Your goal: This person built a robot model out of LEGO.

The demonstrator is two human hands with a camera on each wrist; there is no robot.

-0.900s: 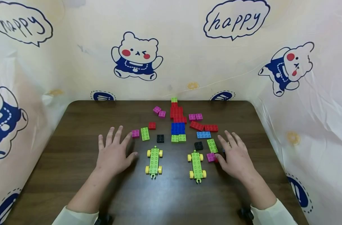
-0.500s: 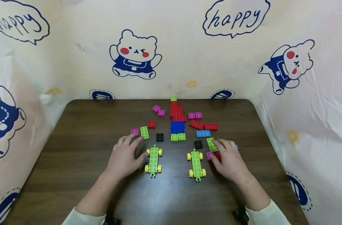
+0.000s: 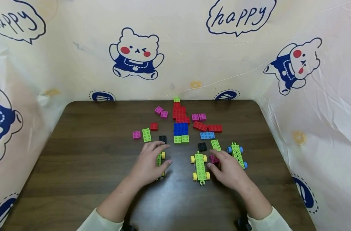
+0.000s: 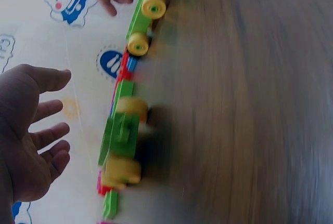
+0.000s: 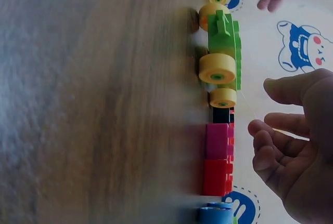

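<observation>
My left hand [image 3: 148, 163] hovers over a green toy-brick car base with yellow wheels [image 4: 120, 136], hiding most of it in the head view. In the left wrist view the fingers are loosely bent, with nothing between them. A second green car base with yellow wheels [image 3: 200, 168] lies just left of my right hand [image 3: 228, 170]. Those fingers are relaxed and hold nothing, as the right wrist view shows. They hang above a magenta brick [image 5: 218, 140] and a red brick [image 5: 216, 177]. Past the right hand's knuckles lies a green car base with blue wheels [image 3: 237, 154].
Red [image 3: 179, 113], blue [image 3: 181, 129] and green bricks form a column at the back middle of the brown table [image 3: 77, 160]. Loose magenta, red, green and black bricks [image 3: 202, 147] flank it, with a light-blue brick [image 3: 207, 135]. Printed white sheeting [image 3: 181, 48] surrounds the table.
My left hand has moved right, from beside the left car base to over it. My right hand has shifted slightly left and nearer, uncovering the blue-wheeled car base.
</observation>
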